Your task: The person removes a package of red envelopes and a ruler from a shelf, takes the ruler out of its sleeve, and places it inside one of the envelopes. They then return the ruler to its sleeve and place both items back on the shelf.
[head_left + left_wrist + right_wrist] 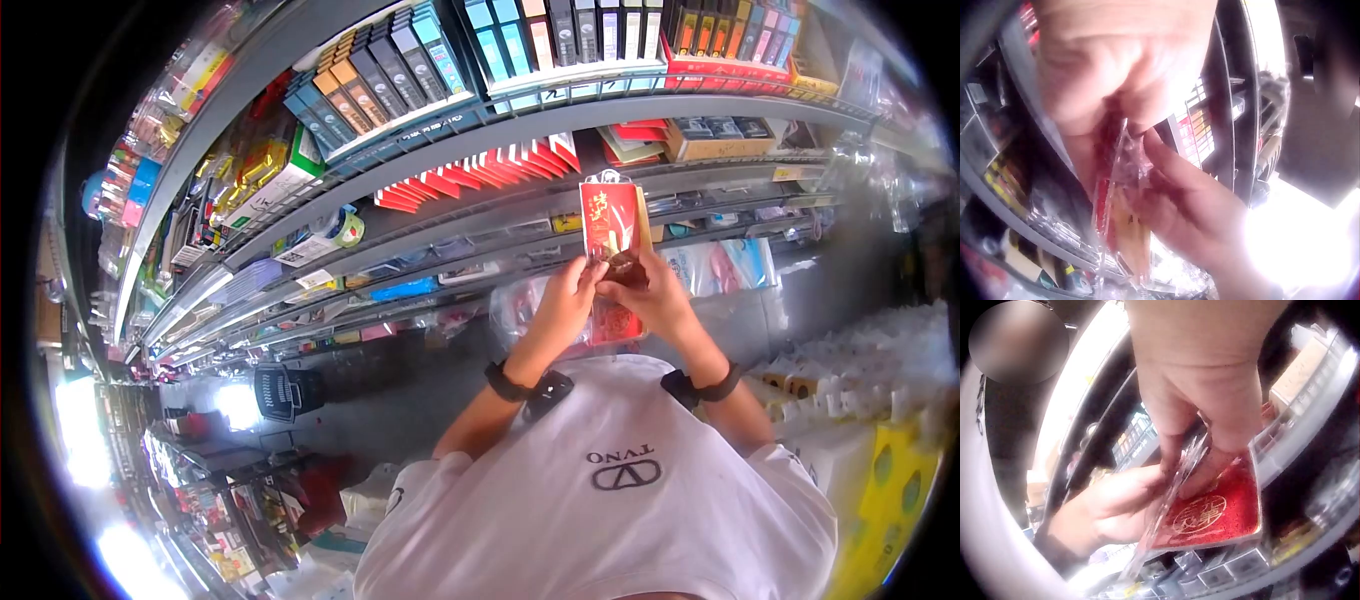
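A pack of red envelopes (610, 212), red with gold characters and clear plastic round it, is held upright in front of the chest. My left hand (567, 300) pinches its lower left side. On the other side, my right hand (660, 298) grips it with the thumb across the front. Below the hands a red lower part (615, 322) shows. The right wrist view shows a round gold seal on the red face (1225, 509), beside crinkled clear plastic (1175, 487). In the left wrist view a yellowish side (1130, 228) shows between the hands; the left fingertips are largely hidden.
Shelves rise ahead, with boxed goods (390, 70) on top and a row of red envelopes (480, 172) beneath. Plastic-wrapped packs (720, 268) hang low behind the hands. A dark basket (280, 392) stands on the aisle floor at left; bagged goods (850, 370) lie at right.
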Motion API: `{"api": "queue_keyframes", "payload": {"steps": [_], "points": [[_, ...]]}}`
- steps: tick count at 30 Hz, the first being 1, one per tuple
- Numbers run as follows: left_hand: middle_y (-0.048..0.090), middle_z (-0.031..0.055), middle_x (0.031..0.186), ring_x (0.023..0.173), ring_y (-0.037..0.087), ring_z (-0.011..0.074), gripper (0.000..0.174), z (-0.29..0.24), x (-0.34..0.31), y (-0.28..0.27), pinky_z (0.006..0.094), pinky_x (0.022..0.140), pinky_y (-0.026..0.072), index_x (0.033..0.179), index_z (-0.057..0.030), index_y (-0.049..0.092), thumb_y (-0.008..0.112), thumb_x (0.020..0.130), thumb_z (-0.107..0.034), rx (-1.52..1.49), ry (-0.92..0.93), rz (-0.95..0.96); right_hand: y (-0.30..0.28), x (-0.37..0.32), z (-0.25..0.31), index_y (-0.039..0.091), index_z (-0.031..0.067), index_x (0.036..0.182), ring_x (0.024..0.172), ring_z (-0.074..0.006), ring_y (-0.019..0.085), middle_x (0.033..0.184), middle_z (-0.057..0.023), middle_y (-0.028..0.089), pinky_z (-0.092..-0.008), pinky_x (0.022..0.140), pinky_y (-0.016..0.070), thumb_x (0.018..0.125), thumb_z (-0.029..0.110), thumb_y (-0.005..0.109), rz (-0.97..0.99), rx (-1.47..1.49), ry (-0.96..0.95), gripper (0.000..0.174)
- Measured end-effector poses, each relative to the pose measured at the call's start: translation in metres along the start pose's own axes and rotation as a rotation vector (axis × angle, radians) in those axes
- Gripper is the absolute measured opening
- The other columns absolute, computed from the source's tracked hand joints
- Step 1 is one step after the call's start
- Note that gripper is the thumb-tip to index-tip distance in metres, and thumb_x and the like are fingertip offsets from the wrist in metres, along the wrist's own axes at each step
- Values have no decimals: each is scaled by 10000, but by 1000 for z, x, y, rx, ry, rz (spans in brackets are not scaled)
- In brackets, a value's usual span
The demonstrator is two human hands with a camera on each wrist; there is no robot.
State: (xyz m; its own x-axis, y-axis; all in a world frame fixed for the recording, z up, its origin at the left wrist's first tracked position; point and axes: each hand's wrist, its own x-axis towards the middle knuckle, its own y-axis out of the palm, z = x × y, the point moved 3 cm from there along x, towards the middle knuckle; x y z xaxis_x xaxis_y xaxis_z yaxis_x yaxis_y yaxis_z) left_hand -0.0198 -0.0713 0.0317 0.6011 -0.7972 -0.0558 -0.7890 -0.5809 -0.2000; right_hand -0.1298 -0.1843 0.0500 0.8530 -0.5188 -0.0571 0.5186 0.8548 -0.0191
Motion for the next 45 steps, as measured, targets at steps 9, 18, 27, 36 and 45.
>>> {"api": "queue_keyframes", "payload": {"steps": [9,18,27,36,45], "points": [[714,102,990,868,666,149,341,-9,-5,-5,324,755,522,1168,20,606,570,1032,-291,159,67,60,-7,0,-13,536,-44,1148,857,-144,679,919,-106,689,-280,735,549,920,13,686,-100,-6,-73,279],[649,141,991,909,637,188,297,-5,-10,6,349,785,514,1142,29,579,707,932,-137,134,197,198,-17,4,-22,529,-36,1154,836,-110,669,897,-78,661,-265,701,587,940,-10,656,-171,-120,-67,250],[644,147,1022,915,626,234,368,-1,-11,11,344,824,507,1222,27,564,713,906,-90,146,153,198,-14,3,-21,544,-28,1151,847,-131,682,940,-87,671,-284,702,602,962,17,635,-143,-28,-7,215],[633,203,1194,1121,622,319,493,0,-18,8,388,950,480,1256,27,561,771,845,-145,245,248,217,-17,4,-28,575,-34,1183,828,-112,650,920,-66,665,-275,702,554,947,94,684,-165,89,15,290],[637,210,1204,1104,635,310,460,7,-16,6,365,929,492,1279,39,550,720,903,-164,206,207,243,-15,2,-26,543,-39,1223,849,-157,696,973,-94,668,-300,718,616,996,72,603,-121,65,40,260]]}}
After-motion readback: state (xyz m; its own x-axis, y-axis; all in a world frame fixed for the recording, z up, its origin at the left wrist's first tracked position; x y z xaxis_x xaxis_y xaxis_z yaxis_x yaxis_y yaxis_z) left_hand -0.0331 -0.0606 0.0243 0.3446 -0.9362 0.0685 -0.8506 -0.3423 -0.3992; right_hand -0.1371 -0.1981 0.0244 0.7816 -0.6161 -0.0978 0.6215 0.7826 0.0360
